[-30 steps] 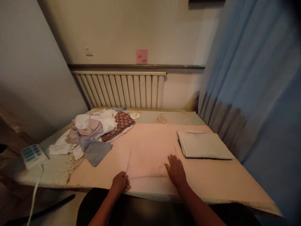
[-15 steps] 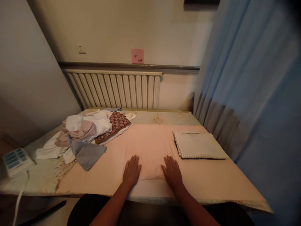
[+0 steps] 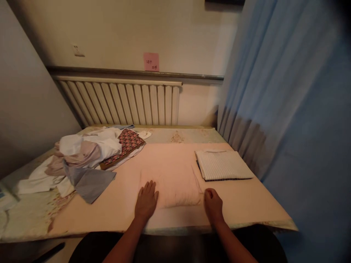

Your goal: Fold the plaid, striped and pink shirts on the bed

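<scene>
A folded, pale pink cloth (image 3: 175, 182) lies in front of me, close in colour to the pink sheet (image 3: 123, 212) under it. My left hand (image 3: 146, 201) rests flat and open on the cloth's left side. At its right edge, my right hand (image 3: 214, 205) has the fingers closed in a pinch, with a thin bit of the cloth's edge drawn out towards them. The fingertips themselves are partly hidden. Small wrinkles run along the near and right edges of the cloth.
On the left is a loose heap of clothes (image 3: 82, 153) with a grey piece (image 3: 95, 182) and a red patterned piece (image 3: 127, 144). A folded striped cloth (image 3: 223, 164) lies at the right. A blue curtain (image 3: 279, 109) hangs on the right; a radiator (image 3: 123, 104) stands behind.
My right hand has gone from lying flat on the pink cloth to a pinch at its right edge. My left hand stays flat. The view has shifted a little to the right.
</scene>
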Motion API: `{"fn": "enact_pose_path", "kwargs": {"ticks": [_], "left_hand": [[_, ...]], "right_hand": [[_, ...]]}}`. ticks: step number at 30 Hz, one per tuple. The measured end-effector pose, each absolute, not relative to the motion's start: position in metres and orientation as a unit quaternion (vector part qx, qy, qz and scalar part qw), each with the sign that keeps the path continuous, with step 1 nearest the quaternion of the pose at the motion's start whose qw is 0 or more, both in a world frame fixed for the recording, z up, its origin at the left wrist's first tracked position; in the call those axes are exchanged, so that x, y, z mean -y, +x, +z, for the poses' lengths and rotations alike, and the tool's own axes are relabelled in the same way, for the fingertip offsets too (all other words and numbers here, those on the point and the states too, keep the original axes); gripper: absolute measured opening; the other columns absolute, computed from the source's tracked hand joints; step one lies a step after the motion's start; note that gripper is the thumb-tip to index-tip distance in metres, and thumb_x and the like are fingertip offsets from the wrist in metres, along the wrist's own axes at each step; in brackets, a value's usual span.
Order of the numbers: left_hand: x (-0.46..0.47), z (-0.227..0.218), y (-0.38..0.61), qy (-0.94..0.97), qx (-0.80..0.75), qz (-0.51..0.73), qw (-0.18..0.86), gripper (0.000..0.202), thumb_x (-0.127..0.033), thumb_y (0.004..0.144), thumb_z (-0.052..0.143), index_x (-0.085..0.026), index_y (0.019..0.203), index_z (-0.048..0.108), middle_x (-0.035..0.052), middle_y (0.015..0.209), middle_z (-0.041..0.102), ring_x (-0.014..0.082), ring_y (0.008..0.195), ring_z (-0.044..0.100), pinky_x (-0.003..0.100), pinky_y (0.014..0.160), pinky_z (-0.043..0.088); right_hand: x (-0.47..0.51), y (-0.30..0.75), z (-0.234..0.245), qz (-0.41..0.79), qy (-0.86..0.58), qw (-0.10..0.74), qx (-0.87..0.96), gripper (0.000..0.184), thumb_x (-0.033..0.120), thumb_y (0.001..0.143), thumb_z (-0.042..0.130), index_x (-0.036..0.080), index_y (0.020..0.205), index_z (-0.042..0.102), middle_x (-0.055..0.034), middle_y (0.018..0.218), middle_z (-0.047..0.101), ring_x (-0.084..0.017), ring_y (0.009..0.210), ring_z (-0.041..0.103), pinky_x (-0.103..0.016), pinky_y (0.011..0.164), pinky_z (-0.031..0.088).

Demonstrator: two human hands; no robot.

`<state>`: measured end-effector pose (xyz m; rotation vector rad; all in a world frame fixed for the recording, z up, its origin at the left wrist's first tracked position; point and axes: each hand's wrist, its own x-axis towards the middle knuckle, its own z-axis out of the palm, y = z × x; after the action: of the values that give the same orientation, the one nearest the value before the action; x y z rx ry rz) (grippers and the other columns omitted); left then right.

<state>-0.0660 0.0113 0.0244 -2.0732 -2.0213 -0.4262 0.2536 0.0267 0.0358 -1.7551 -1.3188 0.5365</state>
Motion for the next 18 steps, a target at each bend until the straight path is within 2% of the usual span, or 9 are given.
{"fn": "enact_pose_path", "kwargs": {"ticks": [3,6,11,18], "left_hand": [[-0.011,0.024,-0.066,-0.704,0.686,-0.148,0.108,0.05,-0.036,0.095,0.033,-0.016,0.138,0.048,0.0102,0.145,0.046,0.0254,0.137,0.039,0.046,0.112,0.03],[-0.011,0.026,-0.065,-0.703,0.687,-0.148,0.111,0.05,-0.036,0.095,0.032,-0.015,0.138,0.047,0.0098,0.145,0.046,0.025,0.137,0.038,0.046,0.112,0.028],[-0.009,0.03,-0.063,-0.702,0.69,-0.141,0.107,0.05,-0.036,0.095,0.032,-0.015,0.138,0.047,0.0098,0.146,0.046,0.0246,0.137,0.038,0.045,0.112,0.028],[-0.008,0.031,-0.062,-0.701,0.692,-0.142,0.1,0.05,-0.035,0.095,0.032,-0.015,0.138,0.048,0.0095,0.146,0.046,0.0248,0.138,0.037,0.045,0.112,0.028]], "right_hand": [[-0.017,0.261,0.035,0.32,-0.694,0.37,0.528,0.019,0.031,0.079,0.045,0.021,0.079,0.061,0.0003,0.062,0.061,-0.016,0.057,0.058,-0.025,0.056,0.043],[-0.016,0.259,0.03,0.39,-0.69,0.335,0.509,0.016,0.027,0.075,0.047,0.02,0.08,0.06,0.0023,0.06,0.059,-0.012,0.049,0.055,-0.022,0.048,0.041],[-0.022,0.254,0.028,0.416,-0.693,0.296,0.509,0.019,0.023,0.072,0.047,0.017,0.083,0.061,0.0039,0.055,0.057,-0.011,0.041,0.052,-0.02,0.041,0.037],[-0.018,0.252,0.044,0.396,-0.684,0.247,0.56,0.013,0.024,0.072,0.051,0.018,0.076,0.062,0.003,0.055,0.06,-0.01,0.044,0.055,-0.019,0.044,0.034]]}}
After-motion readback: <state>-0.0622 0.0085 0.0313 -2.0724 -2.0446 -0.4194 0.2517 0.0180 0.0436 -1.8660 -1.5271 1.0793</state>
